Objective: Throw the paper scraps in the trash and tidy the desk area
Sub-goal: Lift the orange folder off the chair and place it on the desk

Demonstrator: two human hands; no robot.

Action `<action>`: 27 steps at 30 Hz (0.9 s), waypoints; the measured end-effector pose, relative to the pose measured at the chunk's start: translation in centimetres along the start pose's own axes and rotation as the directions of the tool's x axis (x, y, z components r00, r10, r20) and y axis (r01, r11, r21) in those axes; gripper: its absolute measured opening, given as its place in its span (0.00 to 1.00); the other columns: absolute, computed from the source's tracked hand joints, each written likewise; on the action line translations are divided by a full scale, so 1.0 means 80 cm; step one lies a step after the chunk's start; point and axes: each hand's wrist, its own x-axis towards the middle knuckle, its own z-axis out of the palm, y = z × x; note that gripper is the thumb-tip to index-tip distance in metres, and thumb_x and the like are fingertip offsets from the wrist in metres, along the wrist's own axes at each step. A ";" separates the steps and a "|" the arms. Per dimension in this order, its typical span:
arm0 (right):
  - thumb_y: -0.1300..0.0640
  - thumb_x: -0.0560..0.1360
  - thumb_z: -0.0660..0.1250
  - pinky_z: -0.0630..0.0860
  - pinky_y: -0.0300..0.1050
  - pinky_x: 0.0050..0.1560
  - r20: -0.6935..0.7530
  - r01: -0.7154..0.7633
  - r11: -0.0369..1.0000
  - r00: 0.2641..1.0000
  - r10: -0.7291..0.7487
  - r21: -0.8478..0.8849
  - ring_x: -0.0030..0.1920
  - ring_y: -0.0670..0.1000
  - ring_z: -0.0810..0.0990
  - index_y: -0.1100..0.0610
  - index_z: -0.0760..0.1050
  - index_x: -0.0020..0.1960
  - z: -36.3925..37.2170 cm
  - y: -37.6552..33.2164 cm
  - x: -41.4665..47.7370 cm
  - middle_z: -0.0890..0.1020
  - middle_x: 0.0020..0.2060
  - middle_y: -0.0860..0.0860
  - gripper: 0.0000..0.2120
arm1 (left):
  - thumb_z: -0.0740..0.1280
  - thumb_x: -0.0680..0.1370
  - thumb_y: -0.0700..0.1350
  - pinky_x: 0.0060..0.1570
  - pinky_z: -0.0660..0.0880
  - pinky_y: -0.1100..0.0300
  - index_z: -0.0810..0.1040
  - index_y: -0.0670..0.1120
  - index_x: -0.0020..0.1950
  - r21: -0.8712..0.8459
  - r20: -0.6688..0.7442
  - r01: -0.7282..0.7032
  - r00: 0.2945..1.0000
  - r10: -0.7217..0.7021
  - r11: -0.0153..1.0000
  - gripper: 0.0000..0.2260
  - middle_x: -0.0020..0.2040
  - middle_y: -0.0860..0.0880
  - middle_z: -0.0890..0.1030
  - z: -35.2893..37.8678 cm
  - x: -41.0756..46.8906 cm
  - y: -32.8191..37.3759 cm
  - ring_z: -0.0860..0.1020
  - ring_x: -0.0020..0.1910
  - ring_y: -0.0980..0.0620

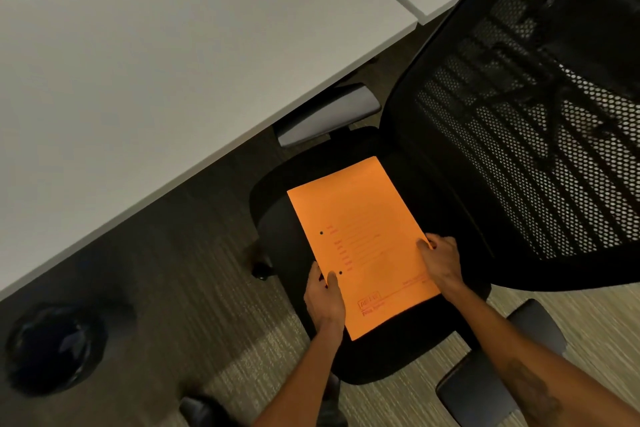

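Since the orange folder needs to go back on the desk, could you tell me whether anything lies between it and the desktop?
Nothing visible does. Both hands, left and right, hold the orange folder over the chair seat. The desk lies up and left, its near part bare. The chair's armrest sits just under the desk edge.

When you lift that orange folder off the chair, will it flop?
Probably a little. The folder looks thin and flat, so it likely bends if held by one edge. The left hand and right hand grip opposite sides, which should keep it flat. It looks light.
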 end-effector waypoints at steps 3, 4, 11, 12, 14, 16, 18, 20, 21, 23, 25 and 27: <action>0.50 0.82 0.59 0.71 0.48 0.56 0.009 -0.029 0.999 1.000 0.028 0.044 0.53 0.50 0.71 0.56 0.73 0.70 -0.001 0.006 -0.007 0.70 0.63 0.55 0.19 | 0.61 0.84 0.43 0.51 0.81 0.51 0.80 0.53 0.59 -0.072 0.014 0.020 1.000 -0.019 0.997 0.10 0.50 0.52 0.84 -0.008 0.001 -0.002 0.83 0.51 0.49; 0.51 0.82 0.59 0.70 0.47 0.54 0.015 -0.044 0.997 0.999 0.043 0.058 0.52 0.50 0.71 0.55 0.74 0.68 -0.002 0.008 -0.011 0.71 0.62 0.55 0.18 | 0.61 0.84 0.43 0.52 0.81 0.50 0.81 0.53 0.59 -0.090 0.016 0.039 0.999 -0.038 0.995 0.11 0.50 0.52 0.84 -0.011 0.001 -0.003 0.83 0.51 0.49; 0.55 0.80 0.60 0.71 0.41 0.37 0.050 -0.105 0.962 0.994 0.096 0.252 0.42 0.45 0.80 0.48 0.81 0.52 -0.004 0.021 -0.050 0.83 0.43 0.45 0.11 | 0.64 0.83 0.39 0.51 0.82 0.48 0.80 0.54 0.58 -0.191 -0.041 0.076 0.995 -0.086 0.979 0.12 0.51 0.55 0.82 -0.027 -0.010 -0.008 0.81 0.49 0.53; 0.55 0.79 0.61 0.72 0.40 0.34 0.054 -0.112 0.955 0.993 0.100 0.274 0.39 0.45 0.81 0.47 0.81 0.50 -0.004 0.022 -0.058 0.83 0.40 0.44 0.10 | 0.64 0.83 0.38 0.51 0.81 0.49 0.80 0.55 0.57 -0.197 -0.047 0.070 0.996 -0.080 0.978 0.12 0.51 0.55 0.82 -0.030 -0.013 -0.009 0.81 0.49 0.53; 0.55 0.79 0.62 0.74 0.36 0.30 0.072 -0.123 0.941 0.992 0.105 0.316 0.34 0.44 0.83 0.46 0.82 0.47 -0.004 0.021 -0.074 0.85 0.35 0.43 0.10 | 0.63 0.83 0.38 0.50 0.81 0.49 0.80 0.53 0.59 -0.215 -0.048 0.057 0.996 -0.069 0.975 0.12 0.52 0.55 0.82 -0.039 -0.017 -0.010 0.81 0.50 0.53; 0.55 0.79 0.62 0.74 0.34 0.28 0.081 -0.128 0.929 0.991 0.106 0.347 0.32 0.42 0.83 0.45 0.82 0.46 -0.005 0.021 -0.088 0.85 0.34 0.42 0.10 | 0.63 0.83 0.37 0.53 0.81 0.45 0.80 0.50 0.61 -0.242 -0.048 0.046 0.997 -0.059 0.969 0.12 0.54 0.51 0.82 -0.047 -0.019 -0.012 0.81 0.53 0.49; 0.54 0.80 0.62 0.74 0.33 0.27 0.080 -0.123 0.919 0.992 0.100 0.375 0.33 0.41 0.83 0.45 0.82 0.47 -0.008 0.017 -0.105 0.85 0.34 0.41 0.10 | 0.62 0.83 0.36 0.55 0.80 0.42 0.80 0.49 0.60 -0.275 -0.049 0.042 0.997 -0.058 0.960 0.12 0.55 0.48 0.83 -0.058 -0.024 -0.009 0.81 0.54 0.45; 0.54 0.80 0.63 0.75 0.34 0.28 0.085 -0.115 0.914 0.992 0.089 0.388 0.34 0.42 0.84 0.45 0.82 0.48 -0.009 0.012 -0.120 0.85 0.34 0.42 0.10 | 0.61 0.83 0.34 0.53 0.81 0.43 0.80 0.48 0.58 -0.324 -0.056 0.042 0.996 -0.063 0.945 0.12 0.55 0.46 0.83 -0.071 -0.029 -0.004 0.81 0.53 0.43; 0.54 0.80 0.63 0.75 0.34 0.30 0.089 -0.115 0.914 0.992 0.087 0.389 0.34 0.43 0.84 0.46 0.82 0.48 -0.010 0.009 -0.127 0.85 0.35 0.43 0.09 | 0.61 0.83 0.34 0.53 0.80 0.44 0.80 0.48 0.57 -0.352 -0.059 0.048 0.996 -0.073 0.935 0.12 0.55 0.44 0.82 -0.078 -0.031 0.000 0.81 0.53 0.42; 0.55 0.80 0.63 0.77 0.38 0.34 0.110 -0.116 0.912 0.991 0.079 0.393 0.38 0.46 0.84 0.47 0.82 0.49 -0.010 0.001 -0.139 0.86 0.38 0.45 0.09 | 0.59 0.84 0.35 0.54 0.77 0.44 0.79 0.45 0.59 -0.392 -0.064 0.052 0.994 -0.084 0.919 0.10 0.57 0.41 0.80 -0.090 -0.035 0.009 0.79 0.55 0.40; 0.56 0.81 0.62 0.77 0.42 0.36 0.107 -0.098 0.916 0.992 0.061 0.389 0.41 0.49 0.84 0.47 0.81 0.49 -0.012 -0.011 -0.155 0.86 0.40 0.48 0.09 | 0.59 0.85 0.39 0.50 0.77 0.48 0.78 0.42 0.64 -0.344 -0.102 0.009 0.994 -0.047 0.939 0.11 0.58 0.42 0.80 -0.105 -0.041 0.016 0.78 0.55 0.42; 0.55 0.81 0.62 0.78 0.44 0.35 0.099 -0.093 0.913 0.993 0.058 0.396 0.39 0.50 0.84 0.43 0.81 0.47 -0.014 -0.022 -0.168 0.85 0.38 0.46 0.11 | 0.60 0.85 0.40 0.40 0.74 0.60 0.78 0.43 0.66 -0.308 -0.145 -0.010 0.989 -0.036 0.951 0.12 0.57 0.44 0.79 -0.116 -0.050 0.023 0.76 0.53 0.46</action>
